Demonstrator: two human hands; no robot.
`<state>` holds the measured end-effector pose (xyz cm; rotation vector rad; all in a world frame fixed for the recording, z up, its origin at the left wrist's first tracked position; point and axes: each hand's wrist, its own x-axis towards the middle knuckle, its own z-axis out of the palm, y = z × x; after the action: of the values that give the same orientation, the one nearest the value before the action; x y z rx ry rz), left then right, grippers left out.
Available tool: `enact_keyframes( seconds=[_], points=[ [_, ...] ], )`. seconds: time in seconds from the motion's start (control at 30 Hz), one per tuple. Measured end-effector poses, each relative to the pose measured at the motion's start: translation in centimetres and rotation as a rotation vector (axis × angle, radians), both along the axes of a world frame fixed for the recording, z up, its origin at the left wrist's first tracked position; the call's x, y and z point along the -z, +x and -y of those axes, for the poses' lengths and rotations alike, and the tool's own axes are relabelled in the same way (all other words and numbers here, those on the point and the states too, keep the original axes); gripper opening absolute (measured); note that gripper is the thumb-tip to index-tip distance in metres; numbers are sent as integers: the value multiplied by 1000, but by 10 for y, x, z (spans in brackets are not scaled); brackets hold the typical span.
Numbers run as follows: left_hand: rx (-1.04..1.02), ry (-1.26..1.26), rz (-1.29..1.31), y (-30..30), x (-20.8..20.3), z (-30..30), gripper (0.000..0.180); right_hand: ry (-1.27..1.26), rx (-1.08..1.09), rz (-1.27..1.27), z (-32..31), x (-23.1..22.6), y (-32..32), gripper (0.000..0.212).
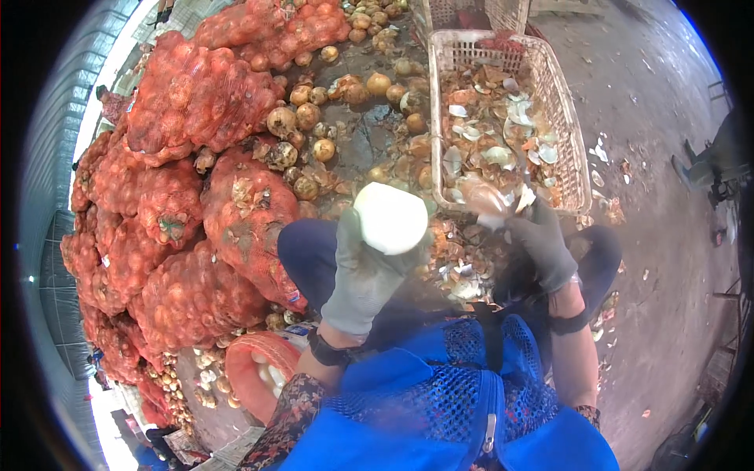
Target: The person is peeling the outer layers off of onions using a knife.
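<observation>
A peeled white onion point(390, 218) rests in my gloved left hand point(363, 271), whose fingers are wrapped around it from below and behind. To the right, my gloved right hand point(542, 247) is closed at the near edge of a white plastic crate point(583, 169). A pale piece of onion skin point(525, 198) sticks up from its fingers, and a brownish, motion-smeared skin point(488, 202) hangs beside them. Whether a small blade is also in that hand cannot be made out. Brown and white onion peelings point(491, 118) lie in the crate.
Red mesh sacks of onions point(196, 94) are piled at the left. Loose unpeeled onions point(306, 116) lie on the floor ahead. A reddish tub point(245, 375) holding peeled onions stands at my lower left. Scattered peelings point(463, 275) lie between my knees. Another person point(719, 157) is at the far right.
</observation>
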<state>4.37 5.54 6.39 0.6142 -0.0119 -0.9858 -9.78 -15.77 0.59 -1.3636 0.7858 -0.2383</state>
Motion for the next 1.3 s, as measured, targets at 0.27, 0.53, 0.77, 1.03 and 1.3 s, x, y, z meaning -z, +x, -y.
enact_keyframes(
  seconds=[0.27,0.53,0.77,1.03,1.3],
  points=[
    [230,-22,125,-10,-8,4,57,-632,-259,46,-31,-76,18,58],
    [263,103,366,-24,-20,15,66,-767,-378,94,-33,-85,16,50],
    [214,155,340,-27,-30,16,71,-589,-330,129,-33,-88,15,50],
    [226,171,380,-25,-29,13,73,-562,-383,122,-34,-85,14,53],
    [304,122,121,-31,-22,11,61,-403,-345,197,-37,-70,11,57]
  ],
)
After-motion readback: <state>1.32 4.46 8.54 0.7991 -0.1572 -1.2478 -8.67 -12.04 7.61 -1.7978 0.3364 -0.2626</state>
